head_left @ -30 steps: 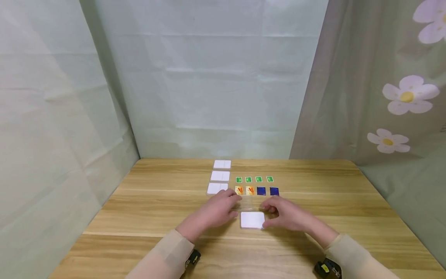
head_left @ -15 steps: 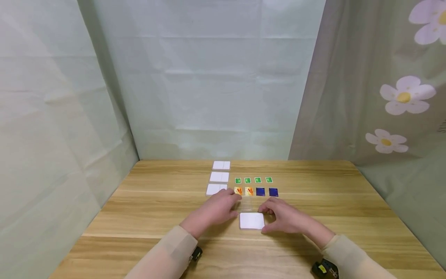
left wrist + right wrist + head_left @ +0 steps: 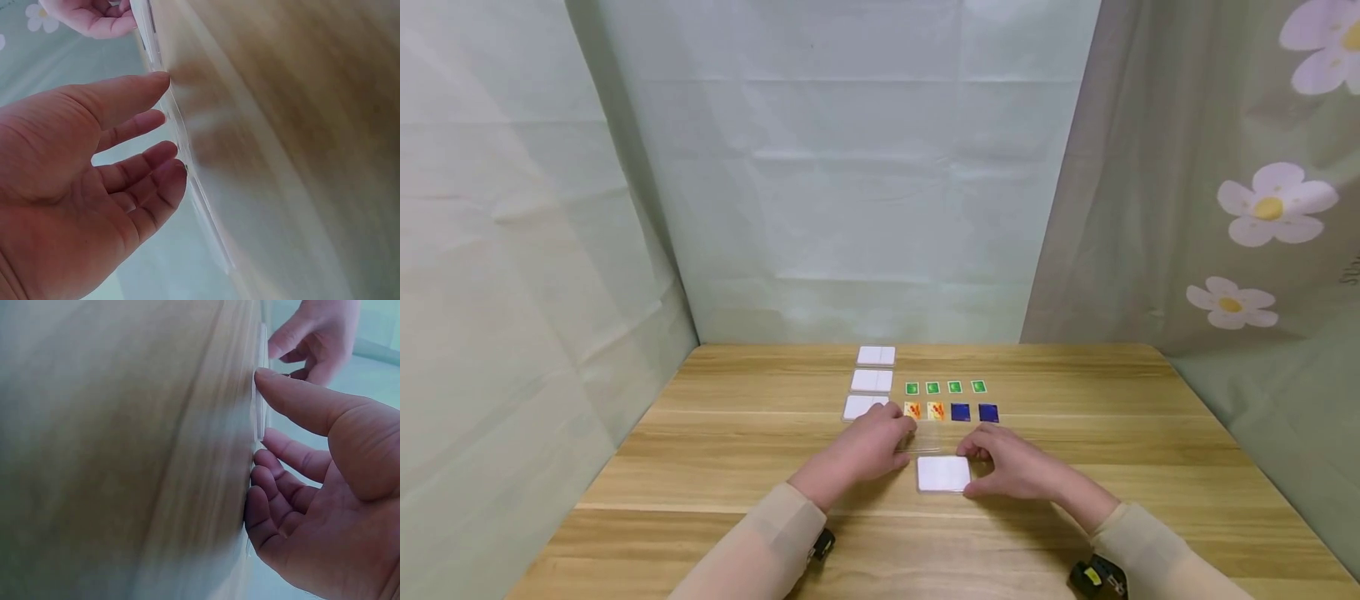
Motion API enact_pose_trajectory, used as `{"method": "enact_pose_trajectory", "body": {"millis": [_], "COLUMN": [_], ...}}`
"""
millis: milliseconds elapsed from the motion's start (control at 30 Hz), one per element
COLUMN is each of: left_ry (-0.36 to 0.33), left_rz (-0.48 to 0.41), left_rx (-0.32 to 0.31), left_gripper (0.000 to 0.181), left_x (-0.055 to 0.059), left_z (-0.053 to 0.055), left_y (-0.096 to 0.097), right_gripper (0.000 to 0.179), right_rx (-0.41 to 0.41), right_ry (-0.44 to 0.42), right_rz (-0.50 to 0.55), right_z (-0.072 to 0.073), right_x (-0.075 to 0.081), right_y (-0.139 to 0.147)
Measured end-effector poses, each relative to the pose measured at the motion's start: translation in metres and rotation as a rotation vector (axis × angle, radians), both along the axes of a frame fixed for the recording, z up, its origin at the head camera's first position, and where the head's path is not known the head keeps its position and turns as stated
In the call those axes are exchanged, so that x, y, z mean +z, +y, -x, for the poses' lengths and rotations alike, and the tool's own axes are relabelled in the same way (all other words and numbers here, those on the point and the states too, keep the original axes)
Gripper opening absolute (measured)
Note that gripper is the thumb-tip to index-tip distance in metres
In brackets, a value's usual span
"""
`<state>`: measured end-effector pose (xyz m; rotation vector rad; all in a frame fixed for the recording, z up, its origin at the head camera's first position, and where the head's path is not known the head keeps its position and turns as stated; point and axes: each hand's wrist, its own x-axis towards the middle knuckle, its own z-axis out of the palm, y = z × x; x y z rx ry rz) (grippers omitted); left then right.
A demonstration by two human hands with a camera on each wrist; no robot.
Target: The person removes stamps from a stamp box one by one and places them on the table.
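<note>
Near the middle of the wooden table, my right hand (image 3: 1018, 468) holds the right side of a white card in a clear case (image 3: 943, 474), thumb at the near corner and forefinger at the far one. Just beyond it lies a flat clear plastic piece (image 3: 927, 437), perhaps a cover. My left hand (image 3: 867, 446) has its thumb and fingers at that piece's left edge. In the left wrist view, the left hand's fingertips (image 3: 161, 81) touch a thin clear edge. The right wrist view shows the case edge-on (image 3: 261, 406) between right thumb and forefinger.
Several white cards in clear cases (image 3: 872, 381) form a column at the back left, the nearest partly behind my left hand. Right of them lie a row of small green cards (image 3: 932, 388), then orange cards (image 3: 936, 411) and dark blue cards (image 3: 960, 412). Fabric hangs around the table.
My right hand's forefinger has come in to the white card's far right corner. The left hand and the clear piece have shifted very slightly left; the other cards lie as before.
</note>
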<state>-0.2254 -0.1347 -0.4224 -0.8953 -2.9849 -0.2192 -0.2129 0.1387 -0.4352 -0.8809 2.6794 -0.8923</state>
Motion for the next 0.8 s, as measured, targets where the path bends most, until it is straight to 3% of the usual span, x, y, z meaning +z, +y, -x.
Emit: {"method": "enact_pose_trajectory", "body": {"millis": [533, 800], "left_ry": [0.001, -0.002], "left_rz": [-0.011, -0.018], "left_rx": [0.001, 0.000], "left_gripper": [0.023, 0.025], "left_x": [-0.001, 0.000], "left_z": [0.001, 0.001], "left_y": [0.000, 0.002], "right_gripper": [0.044, 0.042], "right_rx": [-0.059, -0.085], "right_ry": [-0.023, -0.042], "right_rz": [-0.008, -0.016], "right_z": [0.006, 0.006], "right_x": [0.000, 0.002], "right_y": [0.019, 0.025]}}
